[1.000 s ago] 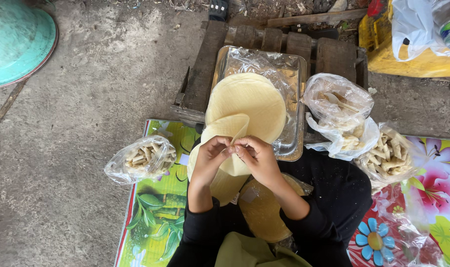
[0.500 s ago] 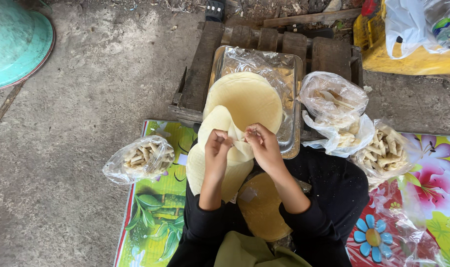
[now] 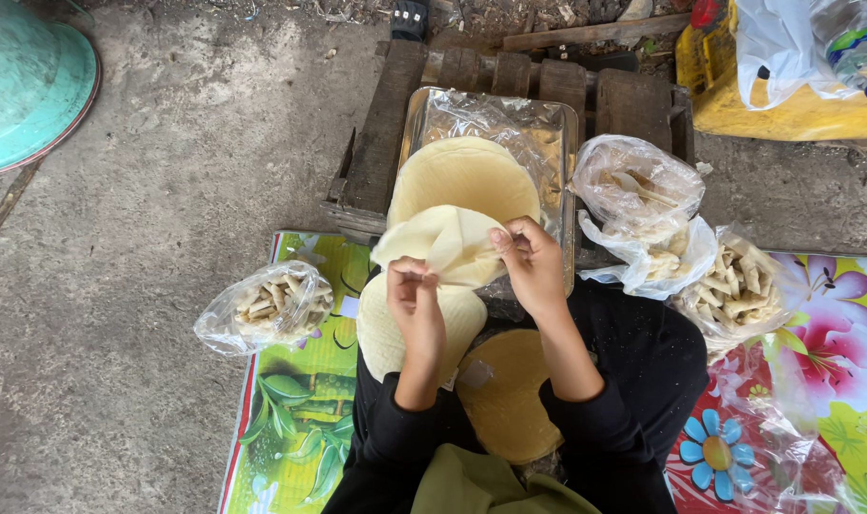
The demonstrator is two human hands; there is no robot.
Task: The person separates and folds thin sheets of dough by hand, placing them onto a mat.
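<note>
A thin pale round wrapper sheet is lifted and folded between both hands. My left hand pinches its near edge. My right hand pinches its right edge, slightly higher. Below the hands hangs another pale sheet, over my lap. A stack of round sheets lies in a plastic-lined metal tray just beyond the hands. A darker yellow round sheet rests on my lap in black clothing.
A clear bag of small rolled pieces lies left on a colourful floral mat. Two similar bags and a crumpled bag sit right. The tray rests on a dark wooden pallet. A teal basin sits far left on concrete.
Both hands have drawn apart, with the right hand moving up and right, peeling the top sheet open and lifting it off the sheet below.
</note>
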